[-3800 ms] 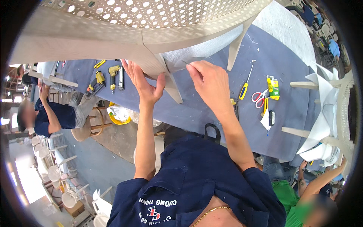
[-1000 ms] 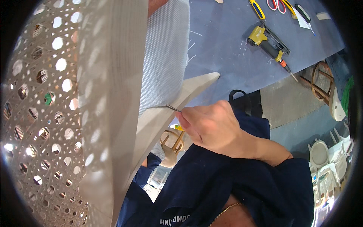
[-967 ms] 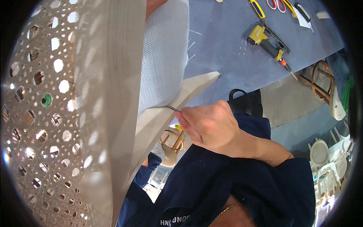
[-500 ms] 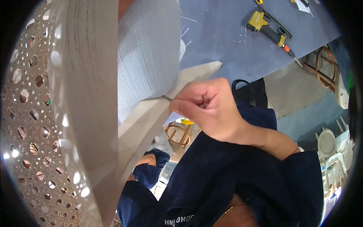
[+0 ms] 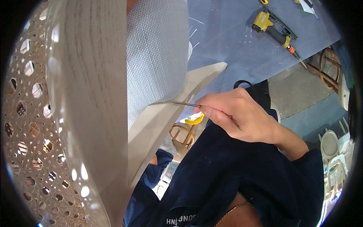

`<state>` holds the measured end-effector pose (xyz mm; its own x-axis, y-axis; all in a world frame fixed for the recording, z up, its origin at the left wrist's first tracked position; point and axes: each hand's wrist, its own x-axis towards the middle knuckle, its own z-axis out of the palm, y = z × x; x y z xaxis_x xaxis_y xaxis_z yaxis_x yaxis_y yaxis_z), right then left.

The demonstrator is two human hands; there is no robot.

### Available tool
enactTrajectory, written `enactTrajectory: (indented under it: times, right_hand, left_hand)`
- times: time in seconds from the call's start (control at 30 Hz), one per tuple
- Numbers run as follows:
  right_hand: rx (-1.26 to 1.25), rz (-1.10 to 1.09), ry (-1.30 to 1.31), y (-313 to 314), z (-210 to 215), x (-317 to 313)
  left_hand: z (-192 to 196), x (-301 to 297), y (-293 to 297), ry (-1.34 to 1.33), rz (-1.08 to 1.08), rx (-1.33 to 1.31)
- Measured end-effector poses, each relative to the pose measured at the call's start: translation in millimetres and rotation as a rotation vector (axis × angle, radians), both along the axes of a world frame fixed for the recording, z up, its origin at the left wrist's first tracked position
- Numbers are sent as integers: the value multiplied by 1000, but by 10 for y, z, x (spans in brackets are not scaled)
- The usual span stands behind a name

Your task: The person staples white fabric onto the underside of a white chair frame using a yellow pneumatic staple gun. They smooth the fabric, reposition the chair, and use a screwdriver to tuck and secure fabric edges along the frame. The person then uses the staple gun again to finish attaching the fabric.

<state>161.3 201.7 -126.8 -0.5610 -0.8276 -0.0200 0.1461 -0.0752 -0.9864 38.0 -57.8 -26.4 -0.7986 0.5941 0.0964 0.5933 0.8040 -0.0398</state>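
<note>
Thumb and fingertips of the right hand point(image 5: 238, 119) close in a narrow pinch on one end of a thin metal tool point(image 5: 186, 103). Gripped so far back, the shaft stands mostly bare, which likely keeps the knuckles clear and lets the tip reach the line where pale woven fabric point(image 5: 157, 56) meets a tapering wooden leg point(image 5: 160, 115). Both belong to a piece of furniture filling the left side of the view, its broad wooden rail point(image 5: 96, 94) and perforated cane panel point(image 5: 28, 113) nearest the camera. At the top, a sliver of skin shows between rail and fabric; it may be the left hand, perhaps steadying the piece from behind, but I cannot tell its grip. Beyond the leg's end, a yellow-and-black air tool point(image 5: 276, 35) lies on the blue-grey tabletop point(image 5: 227, 41), well apart from the fabric yet probably within arm's reach, its hose fitting toward the table edge. Loose pale threads point(image 5: 196, 20) lie just beside the fabric.
</note>
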Motion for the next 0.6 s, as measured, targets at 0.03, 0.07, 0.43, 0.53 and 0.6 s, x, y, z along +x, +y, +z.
enactTrajectory:
  times: [0.03, 0.07, 0.43, 0.53, 0.6]
  right_hand:
    - [-36, -73, 69, -52, -39, 39]
    - [-72, -146, 137, -81, -63, 54]
    - [131, -12, 428, -187, 115, -68]
    - [82, -134, 239, -222, 150, 121]
    - [57, -203, 43, -262, 168, 195]
  left_hand:
    - [0, -15, 15, 4, 2, -14]
    - [-2, -31, 28, 7, 4, -29]
    - [2, 35, 36, 77, 19, -128]
    - [-36, 9, -40, 109, -36, -109]
    - [-37, 21, -52, 108, -58, -79]
